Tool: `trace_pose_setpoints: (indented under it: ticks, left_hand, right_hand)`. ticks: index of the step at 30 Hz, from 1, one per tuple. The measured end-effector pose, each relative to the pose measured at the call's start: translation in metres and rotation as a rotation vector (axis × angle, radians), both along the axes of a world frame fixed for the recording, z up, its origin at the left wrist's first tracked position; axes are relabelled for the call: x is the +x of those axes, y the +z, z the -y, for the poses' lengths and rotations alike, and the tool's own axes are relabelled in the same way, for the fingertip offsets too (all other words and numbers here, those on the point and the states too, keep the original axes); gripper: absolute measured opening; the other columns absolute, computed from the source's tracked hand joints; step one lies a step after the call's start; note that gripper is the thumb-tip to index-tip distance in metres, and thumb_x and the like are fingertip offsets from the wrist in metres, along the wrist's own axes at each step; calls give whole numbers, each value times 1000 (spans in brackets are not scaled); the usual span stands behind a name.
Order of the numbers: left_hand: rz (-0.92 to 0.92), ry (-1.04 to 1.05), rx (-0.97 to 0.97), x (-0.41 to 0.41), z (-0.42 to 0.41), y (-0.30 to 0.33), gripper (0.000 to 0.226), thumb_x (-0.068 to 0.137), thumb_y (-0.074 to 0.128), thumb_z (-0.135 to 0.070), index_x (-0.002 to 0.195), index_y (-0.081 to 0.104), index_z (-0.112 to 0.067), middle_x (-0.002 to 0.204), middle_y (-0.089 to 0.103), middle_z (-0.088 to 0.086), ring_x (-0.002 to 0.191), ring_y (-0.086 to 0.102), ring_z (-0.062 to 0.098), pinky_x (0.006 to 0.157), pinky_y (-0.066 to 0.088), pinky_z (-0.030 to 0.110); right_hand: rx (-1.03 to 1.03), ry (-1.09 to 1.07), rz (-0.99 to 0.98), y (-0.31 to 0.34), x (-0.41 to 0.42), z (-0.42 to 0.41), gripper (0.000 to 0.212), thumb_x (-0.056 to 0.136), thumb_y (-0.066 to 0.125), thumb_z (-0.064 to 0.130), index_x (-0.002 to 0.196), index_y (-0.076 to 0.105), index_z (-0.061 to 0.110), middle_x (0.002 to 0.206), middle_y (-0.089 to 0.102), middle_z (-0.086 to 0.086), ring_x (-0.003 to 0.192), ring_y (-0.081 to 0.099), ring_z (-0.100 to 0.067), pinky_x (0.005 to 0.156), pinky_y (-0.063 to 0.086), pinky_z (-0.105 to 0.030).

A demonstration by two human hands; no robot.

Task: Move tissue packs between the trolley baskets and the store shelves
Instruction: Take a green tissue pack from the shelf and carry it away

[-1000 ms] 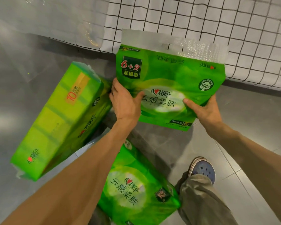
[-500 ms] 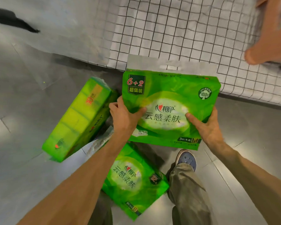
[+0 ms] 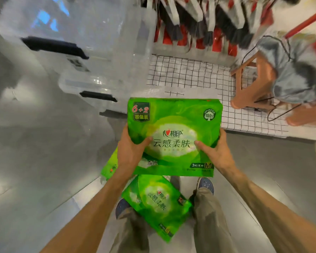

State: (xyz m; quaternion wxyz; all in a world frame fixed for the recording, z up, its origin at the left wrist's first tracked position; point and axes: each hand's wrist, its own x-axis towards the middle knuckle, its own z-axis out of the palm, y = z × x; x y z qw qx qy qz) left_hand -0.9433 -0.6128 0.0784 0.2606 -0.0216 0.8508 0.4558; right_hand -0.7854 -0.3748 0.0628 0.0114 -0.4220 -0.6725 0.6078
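Observation:
I hold a large green tissue pack (image 3: pixel 173 125) marked "6+2" flat in front of me, face up. My left hand (image 3: pixel 130 152) grips its left edge and my right hand (image 3: pixel 217 152) grips its right edge, thumbs on top. Below it, between my feet, a second green tissue pack (image 3: pixel 157 203) lies on the floor. The corner of a third green pack (image 3: pixel 109 167) shows beside my left wrist, mostly hidden. Just beyond the held pack is a white shelf surface with a black grid (image 3: pixel 190 75).
Clear plastic storage boxes (image 3: pixel 91 57) with black handles are stacked at the left. Brushes with red and black parts (image 3: pixel 199 24) hang behind the shelf. Another person (image 3: pixel 290 73) leans over the shelf at right, arm resting on it. Grey tiled floor (image 3: pixel 44 161) spreads left.
I have raised the held pack higher off the floor and my view has tilted up, bringing the storage boxes, hanging brushes and the other person into sight. The floor packs now lie further below.

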Motion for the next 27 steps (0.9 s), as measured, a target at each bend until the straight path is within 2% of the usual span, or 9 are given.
trace_pose_setpoints:
  ticks: [5,8,11,14,16,20,23,27]
  left_hand:
    - [-94,-12,56,1,38,101,94,68,83,-63,148,39,-37,130,66,-8,118,64,22,100,54,54]
    - [-130,-40,114,0,54,168,95,76,87,-47,154,36,-28,135,65,-3,121,63,20,104,52,50]
    - [-216,-108,140,-5,68,225,96,75,86,-50,153,36,-25,136,63,0,124,60,23,106,50,50]
    - [-277,-188,188,-5,78,278,88,77,85,-49,150,40,-27,132,65,-7,119,63,18,103,52,45]
    - [-315,-249,221,-1,81,308,83,79,84,-48,148,41,-30,128,63,-12,117,62,16,103,52,44]
    - [-365,-355,255,15,84,359,83,81,81,-53,149,38,-32,136,60,-11,121,59,15,104,50,44]
    - [-375,-435,270,35,82,391,86,80,79,-58,150,37,-34,136,60,-13,122,61,18,103,52,51]
    - [-392,-533,304,77,76,422,83,81,79,-54,150,37,-34,134,61,-13,119,63,17,101,54,49]
  right_hand:
    - [122,42,-49,116,0,37,83,87,79,27,151,27,22,122,61,9,102,60,3,64,49,-4]
    - [203,3,-106,179,4,60,83,85,81,30,151,31,25,125,62,9,108,62,-3,68,50,-5]
    - [247,-59,-153,236,13,84,76,84,82,31,145,35,30,129,60,9,112,61,-4,73,50,-6]
    - [314,-139,-210,289,28,107,75,83,82,32,139,34,40,128,58,13,113,56,5,87,50,-17]
    - [348,-192,-222,318,43,120,75,82,83,36,141,35,38,131,58,12,116,58,-1,94,51,-28]
    - [397,-290,-232,369,77,144,89,78,81,51,150,30,35,137,58,11,121,60,-11,98,51,-34]
    - [421,-372,-218,398,109,158,91,76,79,54,150,28,38,136,58,11,121,60,-15,99,52,-39]
    - [429,-494,-191,424,165,172,103,74,80,58,155,21,33,140,60,6,123,61,-19,105,50,-49]
